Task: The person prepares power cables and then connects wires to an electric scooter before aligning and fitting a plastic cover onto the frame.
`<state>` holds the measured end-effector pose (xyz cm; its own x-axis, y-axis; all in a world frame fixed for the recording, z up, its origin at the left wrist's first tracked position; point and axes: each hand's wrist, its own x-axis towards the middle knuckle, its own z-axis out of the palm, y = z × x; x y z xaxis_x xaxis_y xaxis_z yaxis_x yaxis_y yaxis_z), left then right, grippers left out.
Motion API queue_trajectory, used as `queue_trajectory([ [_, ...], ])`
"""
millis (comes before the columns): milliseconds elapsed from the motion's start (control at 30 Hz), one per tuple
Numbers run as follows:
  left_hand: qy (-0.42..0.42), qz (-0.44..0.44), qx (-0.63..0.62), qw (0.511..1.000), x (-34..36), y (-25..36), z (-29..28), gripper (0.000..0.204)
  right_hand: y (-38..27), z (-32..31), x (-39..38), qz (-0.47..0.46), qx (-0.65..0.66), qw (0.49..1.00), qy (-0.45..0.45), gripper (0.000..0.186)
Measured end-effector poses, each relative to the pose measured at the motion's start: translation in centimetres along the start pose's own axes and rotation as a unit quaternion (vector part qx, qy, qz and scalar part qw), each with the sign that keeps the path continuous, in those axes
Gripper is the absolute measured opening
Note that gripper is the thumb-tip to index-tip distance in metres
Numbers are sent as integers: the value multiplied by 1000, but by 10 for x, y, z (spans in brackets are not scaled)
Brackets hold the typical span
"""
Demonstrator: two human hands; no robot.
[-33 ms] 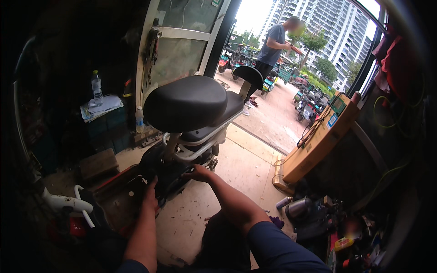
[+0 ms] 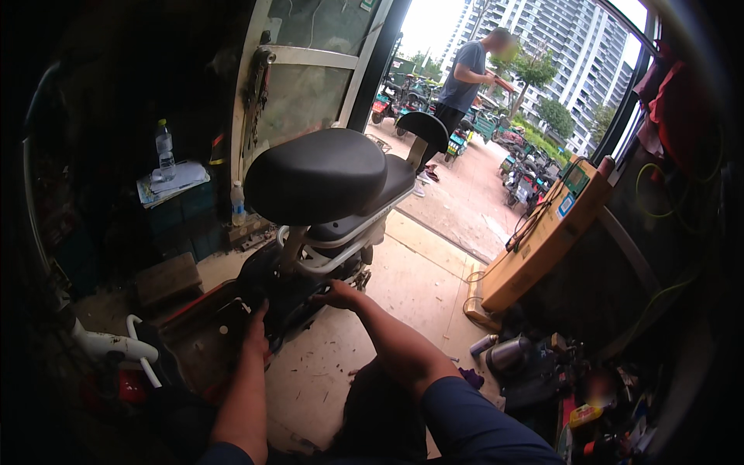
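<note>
An electric scooter with a black saddle [image 2: 318,174] stands before me, its white tube frame [image 2: 329,262] below the seat. Under that sits a black plastic body panel [image 2: 294,298]. My left hand [image 2: 258,329] grips the panel's near left edge, thumb upward, the other fingers mostly hidden. On its right side my right hand [image 2: 342,295] is closed at the panel's edge, fingertips tucked against the dark plastic. To the left lies the scooter's dirty footboard [image 2: 205,341], open like a tray, with a white tube [image 2: 116,345] at its far left end.
A tall orange-brown box with a cable [image 2: 542,236] leans at the right. Metal canisters [image 2: 508,353] and tools lie at lower right. At left, a water bottle [image 2: 164,151] stands on papers; another bottle [image 2: 237,203] stands near the door. Outside, a person [image 2: 465,77] stands among parked scooters.
</note>
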<state>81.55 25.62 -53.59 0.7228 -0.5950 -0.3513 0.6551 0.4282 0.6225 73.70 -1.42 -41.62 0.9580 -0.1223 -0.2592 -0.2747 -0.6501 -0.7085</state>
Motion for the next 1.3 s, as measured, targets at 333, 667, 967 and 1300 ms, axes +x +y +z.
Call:
queue_trajectory([
  [333, 25, -20, 24, 999, 6, 1, -6, 89, -12, -3, -8, 10, -12, 1000, -5, 75],
  [667, 48, -34, 20, 998, 1, -2, 6, 84, 2, -1, -7, 6, 20, 1000, 6, 70],
  [967, 27, -12, 12, 1000, -6, 4, 9, 82, -6, -1, -6, 19, 10, 1000, -1, 77],
  [1300, 59, -18, 35, 998, -10, 7, 12, 84, -7, -4, -7, 16, -8, 1000, -3, 82],
])
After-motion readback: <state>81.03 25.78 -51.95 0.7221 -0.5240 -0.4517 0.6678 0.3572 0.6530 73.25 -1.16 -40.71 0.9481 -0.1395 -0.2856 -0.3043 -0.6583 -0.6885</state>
